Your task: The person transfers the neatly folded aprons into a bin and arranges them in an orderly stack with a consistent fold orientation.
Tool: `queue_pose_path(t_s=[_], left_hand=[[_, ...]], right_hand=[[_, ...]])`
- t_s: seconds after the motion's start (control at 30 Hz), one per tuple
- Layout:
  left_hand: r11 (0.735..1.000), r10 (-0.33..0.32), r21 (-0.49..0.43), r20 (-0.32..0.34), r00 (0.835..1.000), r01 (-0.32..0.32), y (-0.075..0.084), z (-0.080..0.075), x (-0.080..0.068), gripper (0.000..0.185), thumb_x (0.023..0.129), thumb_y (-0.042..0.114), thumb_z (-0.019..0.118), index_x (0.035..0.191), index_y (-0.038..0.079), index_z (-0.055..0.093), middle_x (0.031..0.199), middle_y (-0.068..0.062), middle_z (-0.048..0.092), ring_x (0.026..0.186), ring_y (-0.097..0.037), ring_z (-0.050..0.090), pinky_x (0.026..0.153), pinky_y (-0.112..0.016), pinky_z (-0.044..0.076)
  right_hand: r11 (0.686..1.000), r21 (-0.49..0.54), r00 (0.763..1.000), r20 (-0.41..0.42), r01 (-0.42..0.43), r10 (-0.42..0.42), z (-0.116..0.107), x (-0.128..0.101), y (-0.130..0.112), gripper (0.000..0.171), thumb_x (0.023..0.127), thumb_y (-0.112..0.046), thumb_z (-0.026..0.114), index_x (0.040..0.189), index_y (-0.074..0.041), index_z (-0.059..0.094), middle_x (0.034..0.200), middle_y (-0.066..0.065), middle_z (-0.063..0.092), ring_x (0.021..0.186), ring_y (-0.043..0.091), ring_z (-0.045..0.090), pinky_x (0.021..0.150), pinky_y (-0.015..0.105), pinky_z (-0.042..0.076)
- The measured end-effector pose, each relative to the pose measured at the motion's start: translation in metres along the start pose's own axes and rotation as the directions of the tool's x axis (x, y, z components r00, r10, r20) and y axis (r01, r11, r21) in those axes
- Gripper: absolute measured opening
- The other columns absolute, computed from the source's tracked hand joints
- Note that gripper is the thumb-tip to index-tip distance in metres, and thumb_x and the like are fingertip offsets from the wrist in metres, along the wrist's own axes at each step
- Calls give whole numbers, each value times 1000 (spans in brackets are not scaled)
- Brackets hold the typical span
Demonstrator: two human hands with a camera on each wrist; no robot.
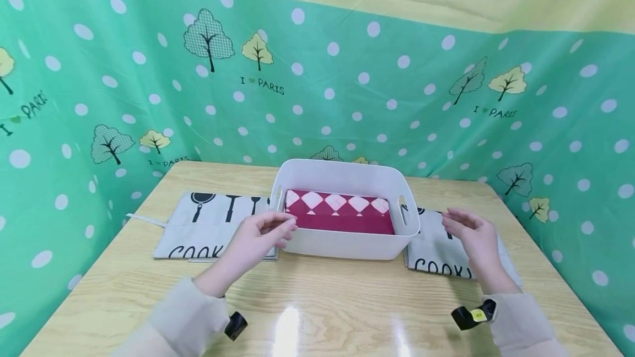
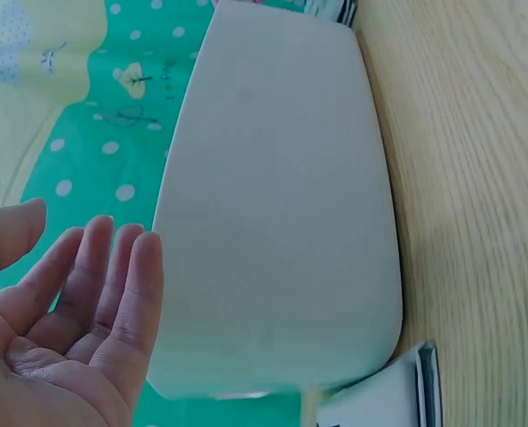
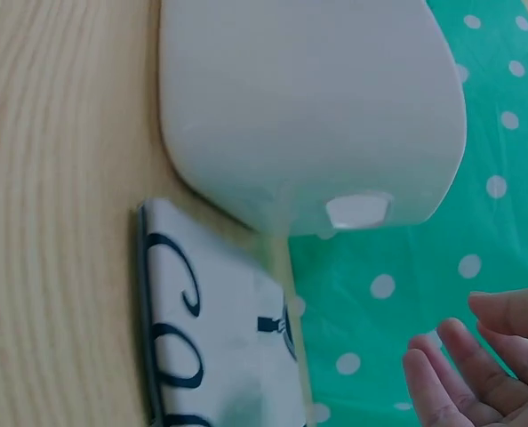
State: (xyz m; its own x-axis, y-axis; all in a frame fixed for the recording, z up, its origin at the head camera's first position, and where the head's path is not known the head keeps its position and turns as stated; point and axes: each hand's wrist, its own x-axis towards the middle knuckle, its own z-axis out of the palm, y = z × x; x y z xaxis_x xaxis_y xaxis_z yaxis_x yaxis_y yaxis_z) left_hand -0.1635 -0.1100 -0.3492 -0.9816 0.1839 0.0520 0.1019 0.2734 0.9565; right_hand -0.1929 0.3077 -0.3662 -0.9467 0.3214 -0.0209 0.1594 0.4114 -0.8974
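Note:
A white plastic bin [image 1: 342,247] with handle cut-outs stands in the middle of the wooden table [image 1: 317,302]. Inside it lies a folded dark red cloth with white diamonds [image 1: 337,212]. My left hand [image 1: 265,234] hovers at the bin's left front corner, fingers relaxed, holding nothing. My right hand [image 1: 468,230] hovers just right of the bin, fingers loose and empty. The left wrist view shows the bin's wall [image 2: 277,213] beside my fingers [image 2: 113,285]. The right wrist view shows the bin [image 3: 308,98] with my fingertips [image 3: 473,365] apart from it.
A folded grey cloth printed "COOK" [image 1: 203,227] lies left of the bin, and a second one [image 1: 439,249] lies right of it, under my right hand. Green dotted curtains [image 1: 347,81] wall in the table on three sides.

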Motion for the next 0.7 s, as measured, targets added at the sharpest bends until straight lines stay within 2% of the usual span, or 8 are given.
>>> queue_pose_path(t_s=[0.2, 0.33, 0.43, 0.5, 0.57, 0.63, 0.7], left_hand=[[1000, 10, 13, 44, 999, -11, 0, 10, -4, 32, 96, 28, 66, 115, 3, 69, 100, -12, 73, 88, -25, 71, 72, -26, 58], [999, 49, 5, 78, 996, -50, -3, 14, -5, 31, 97, 25, 65, 115, 1, 69, 103, -15, 72, 91, -24, 69, 76, -25, 59], [999, 52, -2, 99, 994, -52, -5, 16, -7, 32, 97, 25, 65, 117, 0, 68, 105, -16, 71, 91, -27, 69, 76, -25, 59], [999, 43, -3, 107, 993, -43, -7, 18, -7, 34, 96, 25, 65, 119, 0, 68, 107, -15, 71, 90, -27, 69, 76, -24, 59], [999, 30, 7, 110, 993, -31, -9, 19, -8, 35, 96, 27, 65, 120, 1, 67, 108, -14, 71, 88, -26, 70, 75, -23, 58], [1000, 16, 12, 109, 994, -18, -10, 20, -9, 36, 96, 28, 66, 121, 2, 67, 109, -13, 71, 85, -24, 70, 74, -23, 58], [1000, 2, 7, 112, 994, -2, -12, 23, -10, 37, 96, 29, 65, 122, 3, 67, 110, -13, 71, 85, -25, 70, 74, -23, 57]], right_hand=[[997, -63, 999, -8, -41, 40, -7, -4, 14, 54, 100, -36, 58, 144, -7, 49, 134, 3, 59, 90, -16, 55, 84, 10, 49], [995, -64, 997, -20, -70, 69, -13, -7, 19, 55, 99, -38, 58, 144, -7, 50, 135, 1, 56, 95, -13, 51, 87, 11, 50], [991, -86, 995, -25, -99, 98, -17, -6, 23, 58, 98, -42, 58, 145, -8, 49, 136, 0, 57, 99, -9, 51, 100, 25, 49], [988, -104, 993, -22, -115, 113, -20, -5, 27, 61, 98, -44, 58, 146, -8, 47, 141, 5, 56, 109, 3, 56, 108, 39, 45], [984, -125, 992, -21, -128, 126, -22, -4, 29, 63, 98, -45, 57, 147, -8, 45, 148, 12, 51, 121, 18, 54, 111, 52, 39], [983, -130, 992, -14, -128, 127, -24, -3, 32, 64, 99, -44, 57, 149, -6, 42, 152, 18, 44, 133, 32, 47, 112, 56, 36], [981, -138, 991, -14, -136, 135, -27, -1, 35, 63, 100, -42, 55, 150, -6, 40, 153, 20, 42, 137, 36, 42, 112, 57, 34]])
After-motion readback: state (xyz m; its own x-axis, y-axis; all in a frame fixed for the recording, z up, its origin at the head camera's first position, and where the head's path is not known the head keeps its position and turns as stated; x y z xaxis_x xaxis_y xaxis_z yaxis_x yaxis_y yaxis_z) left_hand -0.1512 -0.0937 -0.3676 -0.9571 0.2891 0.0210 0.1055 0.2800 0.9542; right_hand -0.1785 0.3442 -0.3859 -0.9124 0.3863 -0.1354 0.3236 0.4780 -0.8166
